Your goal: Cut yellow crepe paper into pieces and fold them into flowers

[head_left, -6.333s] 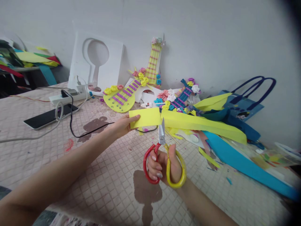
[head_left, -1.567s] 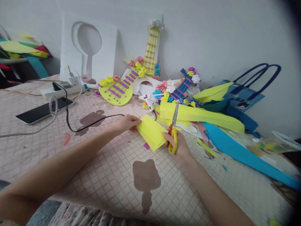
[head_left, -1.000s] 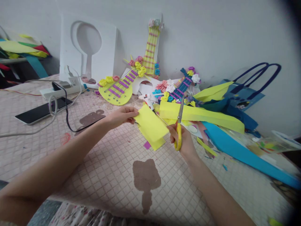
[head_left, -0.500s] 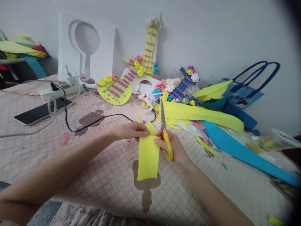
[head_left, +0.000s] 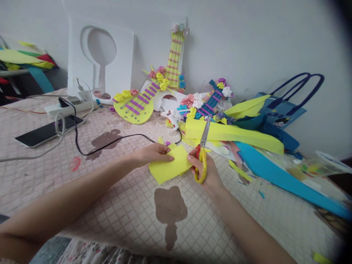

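Just beyond the table's [head_left: 132, 205] brown patch [head_left: 170, 203], the left hand [head_left: 155, 154] is pinching yellow paper [head_left: 168, 169] by its far left side — the right hand's [head_left: 205, 169] grip is clasping scissors [head_left: 203, 151] and touching the right edge. Blades [head_left: 204, 136] pointing far, toward the yellow strip [head_left: 233, 134], should be sparing the paper nicks.

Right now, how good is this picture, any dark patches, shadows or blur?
Head view: dark, soft-edged corners at the right; head view: the plastic container near that edge looks smeared; head view: the white board's cut-out is shaded grey; head view: light is soft, and the yellow paper and scissors look fairly clear.
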Motion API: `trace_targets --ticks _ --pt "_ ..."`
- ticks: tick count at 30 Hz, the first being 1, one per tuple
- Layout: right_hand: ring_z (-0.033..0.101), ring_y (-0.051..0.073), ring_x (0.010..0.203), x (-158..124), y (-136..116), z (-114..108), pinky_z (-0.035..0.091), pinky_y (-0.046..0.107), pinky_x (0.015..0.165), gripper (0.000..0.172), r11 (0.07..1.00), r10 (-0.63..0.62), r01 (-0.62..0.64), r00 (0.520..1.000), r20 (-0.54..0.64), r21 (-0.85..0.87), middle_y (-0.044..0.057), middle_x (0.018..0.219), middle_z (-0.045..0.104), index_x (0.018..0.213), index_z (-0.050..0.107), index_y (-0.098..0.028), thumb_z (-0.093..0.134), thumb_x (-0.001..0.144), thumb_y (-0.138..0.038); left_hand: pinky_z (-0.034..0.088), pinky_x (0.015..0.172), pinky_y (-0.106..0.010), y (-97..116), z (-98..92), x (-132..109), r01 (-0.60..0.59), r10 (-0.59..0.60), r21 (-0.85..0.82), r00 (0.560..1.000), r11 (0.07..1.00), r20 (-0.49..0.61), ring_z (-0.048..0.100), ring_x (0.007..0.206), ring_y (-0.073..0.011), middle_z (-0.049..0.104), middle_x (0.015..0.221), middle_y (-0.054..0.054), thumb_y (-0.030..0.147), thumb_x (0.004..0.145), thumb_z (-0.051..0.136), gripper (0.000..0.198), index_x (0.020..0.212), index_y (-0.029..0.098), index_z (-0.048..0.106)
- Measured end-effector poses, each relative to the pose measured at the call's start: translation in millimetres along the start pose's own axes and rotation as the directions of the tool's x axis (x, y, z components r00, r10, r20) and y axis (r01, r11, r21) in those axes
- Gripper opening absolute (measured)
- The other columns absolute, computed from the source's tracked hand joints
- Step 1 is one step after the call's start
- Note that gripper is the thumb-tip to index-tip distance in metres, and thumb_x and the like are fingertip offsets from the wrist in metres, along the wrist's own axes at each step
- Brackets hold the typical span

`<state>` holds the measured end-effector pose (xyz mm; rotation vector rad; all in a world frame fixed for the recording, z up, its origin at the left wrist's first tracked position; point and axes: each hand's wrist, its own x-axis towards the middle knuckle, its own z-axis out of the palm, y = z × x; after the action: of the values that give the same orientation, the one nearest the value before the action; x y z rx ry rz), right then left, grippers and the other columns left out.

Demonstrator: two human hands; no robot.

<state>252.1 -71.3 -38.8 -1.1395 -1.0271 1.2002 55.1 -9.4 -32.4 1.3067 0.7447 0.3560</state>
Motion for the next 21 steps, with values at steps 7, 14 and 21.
trace_targets --ticks 7,14,21 --pt "0.042 0.007 0.049 -2 3 1 0.033 0.017 0.039 0.030 0.992 0.014 -0.029 0.993 0.119 0.119 -0.005 0.064 0.047 0.081 0.054 -0.021 0.069 0.073 -0.046 0.047 0.059 -0.022 7 -10.8 -1 0.007 -0.003 -0.139 1.000 0.990 0.025 0.065 0.066 -0.0133 0.072 0.085 -0.005 0.035 0.070 0.074 0.026 0.084 0.014 0.066" --pt "0.049 0.013 0.056 -17 -1 9 0.042 0.026 0.049 0.063 0.938 0.133 -0.265 0.869 0.477 0.221 0.000 0.070 0.052 0.087 0.056 -0.020 0.048 0.067 -0.079 0.050 0.064 -0.021 13 -57.9 -1 -0.089 0.047 -0.308 0.989 0.947 -0.141 0.066 0.072 -0.0127 0.071 0.084 -0.008 0.026 0.071 0.075 0.024 0.085 0.011 0.064" --pt "0.044 0.012 0.053 -29 3 15 0.042 0.026 0.048 0.067 0.862 0.200 -0.466 0.673 0.713 0.198 0.000 0.067 0.047 0.088 0.058 -0.017 0.037 0.074 -0.079 0.050 0.061 -0.021 12 -83.7 -3 -0.158 0.055 -0.354 0.958 0.922 -0.282 0.066 0.067 -0.0126 0.071 0.080 -0.008 0.023 0.071 0.074 0.021 0.085 0.012 0.064"
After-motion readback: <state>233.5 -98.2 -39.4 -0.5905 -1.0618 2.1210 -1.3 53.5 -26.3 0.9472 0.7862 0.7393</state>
